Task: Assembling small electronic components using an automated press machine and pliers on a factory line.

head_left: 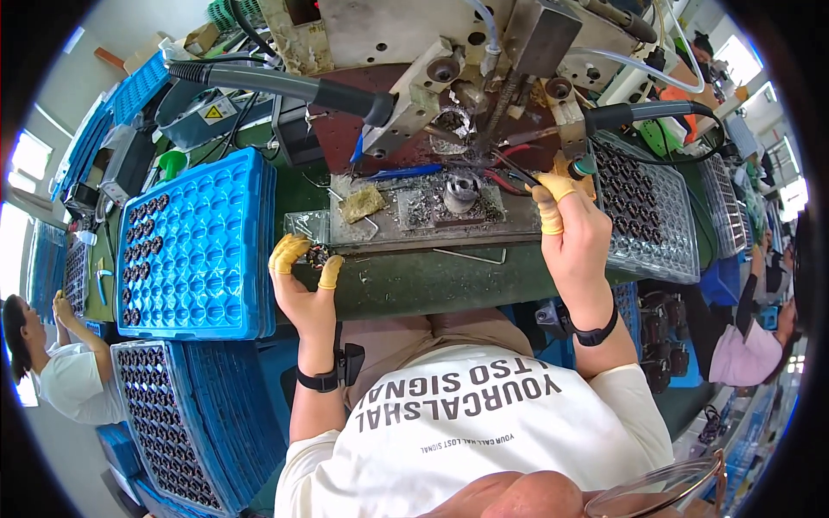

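Yellow finger covers are on the fingertips of both hands. My left hand (302,281) is closed around a small dark round part (318,255) with copper-coloured bits, just in front of the bench edge. Its fingers hide some of that part. Over the right end of the metal base plate, my right hand (574,229) pinches a thin dark tool (520,175) whose exact kind I cannot make out. Between the hands stands a round metal fixture (461,191) on the plate, with metal scraps around it. Red-handled pliers (501,180) lie near the right fingertips.
At left is a blue tray (194,259) partly filled with dark round parts; a clear tray (639,198) of similar parts lies at right. Stacked trays (173,423) stand lower left. Hoses and a press machine (389,34) rise behind. A hex key (479,256) lies in front.
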The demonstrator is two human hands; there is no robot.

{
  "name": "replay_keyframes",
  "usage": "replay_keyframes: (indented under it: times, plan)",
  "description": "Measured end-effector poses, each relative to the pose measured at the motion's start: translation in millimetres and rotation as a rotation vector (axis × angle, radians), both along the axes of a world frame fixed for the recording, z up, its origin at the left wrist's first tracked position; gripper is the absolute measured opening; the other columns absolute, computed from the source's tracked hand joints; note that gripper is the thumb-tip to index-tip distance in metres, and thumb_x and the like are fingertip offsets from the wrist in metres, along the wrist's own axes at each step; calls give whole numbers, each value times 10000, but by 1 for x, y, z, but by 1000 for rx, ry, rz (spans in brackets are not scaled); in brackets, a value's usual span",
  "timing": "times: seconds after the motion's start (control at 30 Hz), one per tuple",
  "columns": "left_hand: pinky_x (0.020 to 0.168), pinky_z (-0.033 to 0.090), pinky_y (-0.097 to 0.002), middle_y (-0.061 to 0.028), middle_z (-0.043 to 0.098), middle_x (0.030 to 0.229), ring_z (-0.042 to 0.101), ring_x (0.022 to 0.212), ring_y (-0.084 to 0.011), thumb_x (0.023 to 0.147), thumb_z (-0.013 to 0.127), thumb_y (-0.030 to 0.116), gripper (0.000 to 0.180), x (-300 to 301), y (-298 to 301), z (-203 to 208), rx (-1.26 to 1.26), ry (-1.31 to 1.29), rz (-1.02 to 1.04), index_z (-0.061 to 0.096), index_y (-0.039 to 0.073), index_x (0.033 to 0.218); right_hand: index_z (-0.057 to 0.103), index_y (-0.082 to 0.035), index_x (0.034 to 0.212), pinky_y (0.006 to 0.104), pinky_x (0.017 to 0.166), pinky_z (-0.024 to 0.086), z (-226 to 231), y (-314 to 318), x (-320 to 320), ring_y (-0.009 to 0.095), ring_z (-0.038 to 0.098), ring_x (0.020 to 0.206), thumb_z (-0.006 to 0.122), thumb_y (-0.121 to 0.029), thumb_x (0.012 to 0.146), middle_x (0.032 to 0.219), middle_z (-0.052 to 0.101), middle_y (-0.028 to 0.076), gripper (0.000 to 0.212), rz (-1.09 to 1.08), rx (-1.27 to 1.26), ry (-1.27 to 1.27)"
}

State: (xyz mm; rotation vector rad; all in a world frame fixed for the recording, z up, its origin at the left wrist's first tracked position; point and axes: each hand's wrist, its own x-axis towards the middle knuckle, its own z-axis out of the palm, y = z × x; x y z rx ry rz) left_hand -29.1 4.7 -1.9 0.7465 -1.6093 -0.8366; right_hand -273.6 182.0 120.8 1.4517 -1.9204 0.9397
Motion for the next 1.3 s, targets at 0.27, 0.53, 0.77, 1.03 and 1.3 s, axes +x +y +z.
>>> replay_keyframes:
  times: [0.27, 0.53, 0.77, 1.03, 1.3]
  plan:
    - [992, 407, -351, -112, 571, 1138, 538, 1122, -266, 700, 843, 48, 432, 1, 0, -1, 13, 28, -19, 601, -2, 1054, 659, -58, 964, 364, 532, 472, 3, 1, -7, 311, 625, 639, 669, -128, 881, 777, 642, 111, 109, 0, 18, -44]
    - [990, 405, -339, -109, 569, 1147, 539, 1112, -250, 700, 843, 35, 452, 2, -1, -4, 27, 24, -14, 595, -3, 1075, 636, 5, 1007, 290, 637, 499, 10, 5, -10, 232, 673, 726, 594, -174, 961, 850, 700, 125, 189, 58, 107, -287]
    - [989, 404, -331, -109, 568, 1151, 540, 1108, -240, 704, 842, 36, 457, 1, -2, -4, 22, 11, -11, 593, -2, 1085, 640, -19, 974, 332, 591, 486, 13, -1, -8, 306, 645, 690, 648, -142, 906, 783, 661, 132, 141, 99, 71, -294]
    - [997, 394, -325, -110, 558, 1173, 535, 1111, -237, 715, 835, 36, 466, 3, -2, -5, 32, 2, -13, 583, -3, 1105, 642, -52, 931, 370, 547, 467, 14, 1, -9, 302, 618, 633, 661, -136, 881, 753, 650, 111, 100, 24, 95, -94]
    - [994, 396, -325, -106, 560, 1173, 536, 1108, -231, 716, 837, 45, 472, 2, -1, -5, 44, 13, -14, 585, -7, 1112, 641, -61, 933, 373, 510, 456, 15, 16, -14, 300, 611, 607, 671, -135, 870, 729, 632, 105, 102, -66, 112, -59]
